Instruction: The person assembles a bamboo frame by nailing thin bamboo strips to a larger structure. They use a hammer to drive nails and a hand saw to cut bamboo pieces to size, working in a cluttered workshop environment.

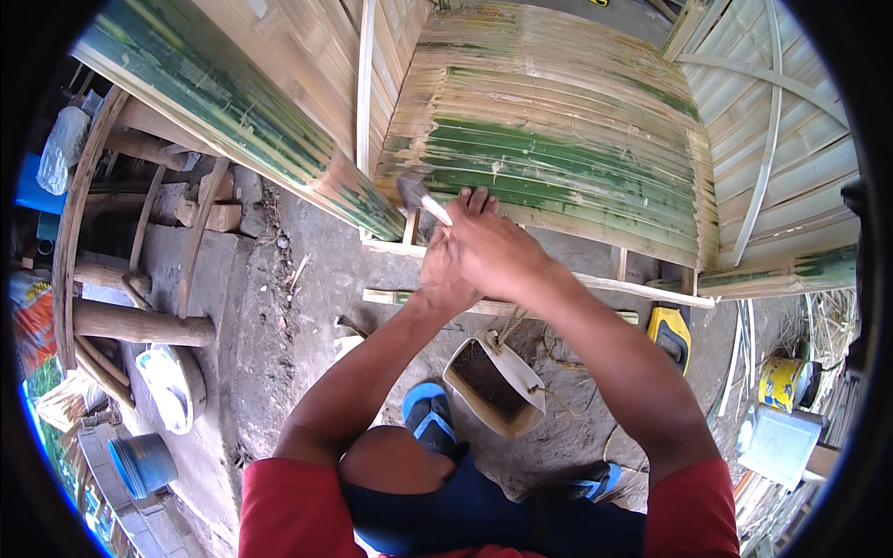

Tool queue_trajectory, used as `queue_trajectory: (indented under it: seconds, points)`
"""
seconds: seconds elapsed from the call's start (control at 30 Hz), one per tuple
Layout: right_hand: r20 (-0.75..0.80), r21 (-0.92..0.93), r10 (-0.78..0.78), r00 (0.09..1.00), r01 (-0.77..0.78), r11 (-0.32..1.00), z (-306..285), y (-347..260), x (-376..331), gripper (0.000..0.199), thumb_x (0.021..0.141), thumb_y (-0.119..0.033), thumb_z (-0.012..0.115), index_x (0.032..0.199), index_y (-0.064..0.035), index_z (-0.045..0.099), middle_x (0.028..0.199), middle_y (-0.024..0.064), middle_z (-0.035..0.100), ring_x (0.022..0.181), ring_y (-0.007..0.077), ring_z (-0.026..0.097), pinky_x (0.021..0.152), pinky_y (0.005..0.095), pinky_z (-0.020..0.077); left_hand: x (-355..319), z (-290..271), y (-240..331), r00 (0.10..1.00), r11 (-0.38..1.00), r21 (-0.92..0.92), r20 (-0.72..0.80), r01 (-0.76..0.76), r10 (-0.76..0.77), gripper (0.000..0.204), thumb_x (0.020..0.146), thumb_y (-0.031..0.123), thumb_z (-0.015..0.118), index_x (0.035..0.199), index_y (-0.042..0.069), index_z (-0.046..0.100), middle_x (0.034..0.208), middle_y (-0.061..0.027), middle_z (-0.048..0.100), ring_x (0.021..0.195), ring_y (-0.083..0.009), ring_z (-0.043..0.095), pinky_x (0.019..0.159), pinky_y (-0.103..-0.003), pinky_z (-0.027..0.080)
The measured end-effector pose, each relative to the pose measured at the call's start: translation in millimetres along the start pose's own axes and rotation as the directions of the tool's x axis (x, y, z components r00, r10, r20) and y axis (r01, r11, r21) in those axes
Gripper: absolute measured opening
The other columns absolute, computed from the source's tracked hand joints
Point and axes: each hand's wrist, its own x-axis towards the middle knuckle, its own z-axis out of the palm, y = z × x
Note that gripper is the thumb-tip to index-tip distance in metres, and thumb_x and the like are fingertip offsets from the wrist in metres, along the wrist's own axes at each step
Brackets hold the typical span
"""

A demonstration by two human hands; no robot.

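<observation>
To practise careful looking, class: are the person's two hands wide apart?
No, the right hand overlaps the left hand near the green bamboo slats.

A blue bucket [147, 465] sits at left — a yellow can [779, 385] at far right.

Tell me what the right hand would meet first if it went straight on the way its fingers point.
Probably the green bamboo slats, just past the fingers of the right hand; depth is unclear, so they may already touch.
</observation>
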Motion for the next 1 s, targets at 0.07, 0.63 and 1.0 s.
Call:
queue_trajectory:
  seconds: [0.07, 0.63, 1.0]
  points:
    - [0.044, 0.026, 0.032, 0.999, -0.033, 0.999, -13, 4, 18, 0.029, 0.102, -0.015, 0.049, 0.118, 0.0091, 0.051, 0.084, 0.0307, 0.068, 0.074, 0.0462, 0.070, 0.070, 0.0549, 0.0570, 0, -5, -3, 0.983, 0.992, -0.109, 0.182, 0.060, -0.039, 0.078, 0.095, 0.045, 0.058, 0.153, -0.003, 0.039, 0.158, -0.0283, 0.035, 0.152, -0.0455, 0.025, 0.127, -0.053, 0.018]
    - [-0.109, 0.237, 0.206, 0.972, -0.176, 0.955, -40, -9, 46, 0.035, 0.107, -0.022, 0.042, 0.125, 0.0037, 0.058, 0.098, 0.0228, 0.071, 0.087, 0.0338, 0.070, 0.079, 0.0472, 0.0546, -6, -10, -32, 0.972, 0.968, 0.141, 0.137, -0.208, 0.188, 0.092, 0.082, 0.055, 0.074, 0.149, -0.002, 0.046, 0.153, -0.0229, 0.044, 0.148, -0.0392, 0.036, 0.123, -0.049, 0.029]
    - [-0.015, -0.008, 0.136, 0.991, -0.136, 0.991, -33, -23, 23, 0.034, 0.102, -0.021, 0.047, 0.121, 0.0068, 0.055, 0.086, 0.0273, 0.069, 0.081, 0.0379, 0.072, 0.075, 0.0517, 0.0546, -16, 4, -35, 0.985, 0.988, 0.021, 0.085, -0.153, 0.150, 0.084, 0.083, 0.054, 0.074, 0.143, -0.001, 0.054, 0.147, -0.0263, 0.052, 0.143, -0.0351, 0.045, 0.121, -0.048, 0.033]
